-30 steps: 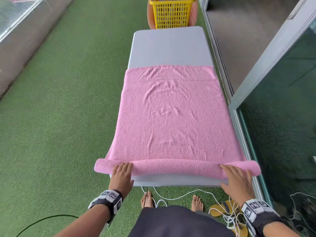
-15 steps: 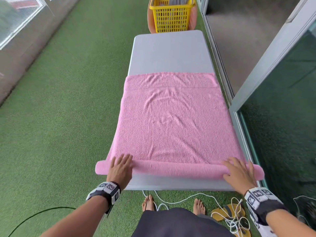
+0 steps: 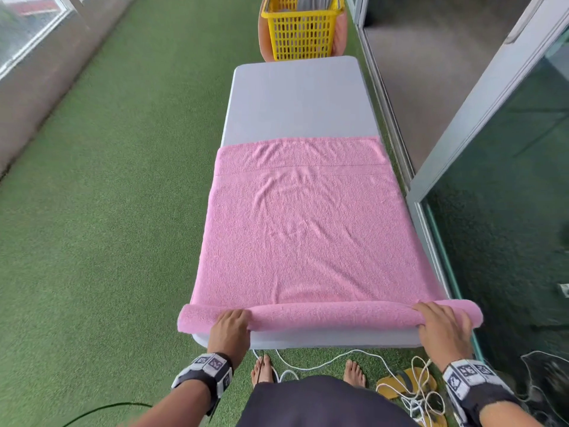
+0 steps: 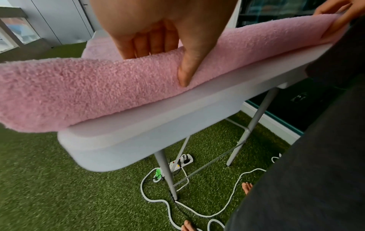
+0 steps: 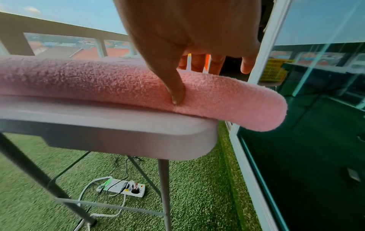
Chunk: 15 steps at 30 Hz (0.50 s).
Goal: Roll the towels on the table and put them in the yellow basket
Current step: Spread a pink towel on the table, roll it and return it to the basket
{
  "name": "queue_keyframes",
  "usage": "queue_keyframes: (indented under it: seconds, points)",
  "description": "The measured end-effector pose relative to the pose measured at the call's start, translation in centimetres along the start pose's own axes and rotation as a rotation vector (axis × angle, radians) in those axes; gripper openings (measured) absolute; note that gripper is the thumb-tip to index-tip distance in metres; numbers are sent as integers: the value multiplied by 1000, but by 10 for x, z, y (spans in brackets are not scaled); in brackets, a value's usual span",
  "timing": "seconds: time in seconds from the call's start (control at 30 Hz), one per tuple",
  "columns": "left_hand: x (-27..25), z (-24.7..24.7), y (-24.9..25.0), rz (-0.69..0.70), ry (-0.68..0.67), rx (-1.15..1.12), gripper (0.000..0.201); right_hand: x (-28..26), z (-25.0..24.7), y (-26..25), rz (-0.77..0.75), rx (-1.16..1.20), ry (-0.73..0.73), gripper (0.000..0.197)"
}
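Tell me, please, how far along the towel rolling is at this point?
Done: only the near edge of the pink terry towel is rolled, at the front of the white folding table. In hand: left hand and right hand each hold an end of that roll. Left: rolling the flat remainder, then carrying it to the yellow plastic basket.

Pink towel (image 3: 308, 235) flat on table, near edge rolled, yellow basket (image 3: 301, 32) beyond, apparently holding something

head: high, facing forward and down the length of the table (image 3: 301, 97) | left wrist: close under the left hand (image 4: 158, 36), facing right along the table's near edge | right wrist: equally close (facing leftward, lower) | shared: rolled edge of the pink towel (image 3: 332, 314), power strip (image 5: 122, 187) beneath
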<state>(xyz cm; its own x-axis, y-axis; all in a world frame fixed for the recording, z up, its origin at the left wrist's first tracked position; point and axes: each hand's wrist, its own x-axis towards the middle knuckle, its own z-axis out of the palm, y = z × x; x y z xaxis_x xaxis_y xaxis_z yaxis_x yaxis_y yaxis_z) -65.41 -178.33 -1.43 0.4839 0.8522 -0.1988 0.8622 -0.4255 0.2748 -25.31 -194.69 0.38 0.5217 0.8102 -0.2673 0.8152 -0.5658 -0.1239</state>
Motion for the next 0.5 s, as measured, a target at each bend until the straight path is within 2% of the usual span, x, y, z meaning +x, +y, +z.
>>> queue_keyframes:
  seconds: [0.13,0.27,0.4,0.43,0.5]
  points:
    - [-4,2,6,6,-63,-14,17,1,-5,4,37,0,-50,45]
    - [-10,-10,-17,17,-107,-3,16,-7,-6,-12,-12,-43,-149,43]
    - [-2,-19,-31,36,-111,3,10,0,-19,-22,-100,-54,-222,32]
    - [2,-20,-31,25,-116,17,16,4,-22,-21,-104,-41,-226,32]
    - [8,-15,-33,-20,-76,111,51,14,-22,-18,-116,-4,-157,37]
